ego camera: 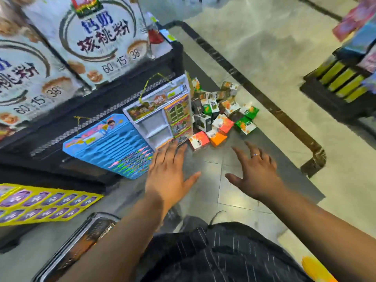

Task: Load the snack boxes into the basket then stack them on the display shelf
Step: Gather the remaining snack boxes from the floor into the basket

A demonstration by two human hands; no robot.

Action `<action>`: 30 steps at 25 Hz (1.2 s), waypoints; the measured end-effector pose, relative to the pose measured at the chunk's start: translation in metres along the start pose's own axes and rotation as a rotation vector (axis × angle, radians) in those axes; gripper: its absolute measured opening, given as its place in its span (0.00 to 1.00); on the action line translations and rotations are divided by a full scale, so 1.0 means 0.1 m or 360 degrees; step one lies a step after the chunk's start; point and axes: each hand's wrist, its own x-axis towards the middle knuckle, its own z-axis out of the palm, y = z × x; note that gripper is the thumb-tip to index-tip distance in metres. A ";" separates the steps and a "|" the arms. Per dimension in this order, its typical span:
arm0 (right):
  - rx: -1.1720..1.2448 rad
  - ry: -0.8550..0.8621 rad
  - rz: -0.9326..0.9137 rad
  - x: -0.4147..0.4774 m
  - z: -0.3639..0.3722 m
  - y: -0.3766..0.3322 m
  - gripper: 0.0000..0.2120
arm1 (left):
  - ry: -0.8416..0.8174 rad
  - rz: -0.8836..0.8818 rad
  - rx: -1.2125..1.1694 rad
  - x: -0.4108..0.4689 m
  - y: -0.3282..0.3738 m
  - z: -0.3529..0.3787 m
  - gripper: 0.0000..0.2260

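A heap of small snack boxes [220,112], in orange, green, red and dark colours, lies on the grey floor beside a black display shelf [114,102]. Nearest me are a red-and-white box [199,141] and an orange box [218,139]. My left hand [168,171] stretches forward with straight, spread fingers, just short of the red-and-white box, holding nothing. My right hand [255,171], a ring on one finger, is also spread and empty, a little short of the heap. No basket is clearly in view.
A blue toy pack [107,145] and a white toy pack [162,115] hang on the shelf front. Large printed cartons [91,37] sit on top. A yellow-and-purple card sheet [44,204] lies left. A second black stand with yellow-green packs [341,82] stands right. A dark-bordered floor strip [264,102] runs past the heap.
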 end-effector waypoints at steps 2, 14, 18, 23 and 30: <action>0.0059 0.0006 0.0071 0.12 -0.18 0.38 0.39 | 0.0011 0.0066 0.0030 0.34 0.32 -0.01 0.36; 0.0215 -0.0067 0.0206 1.65 -0.81 1.40 0.39 | -0.0259 0.0172 -0.0113 2.42 1.00 0.31 0.37; 0.0301 -0.0156 0.0267 2.52 -0.83 1.70 0.39 | -0.0316 0.0200 -0.0145 3.38 1.08 0.57 0.37; 0.0673 -0.0334 0.0417 3.66 -0.48 2.09 0.37 | -0.0549 0.0159 -0.0170 4.38 1.07 1.13 0.36; 0.0882 -0.0497 0.0344 5.45 1.01 2.56 0.36 | -0.0666 -0.0220 -0.0345 5.35 1.10 2.91 0.35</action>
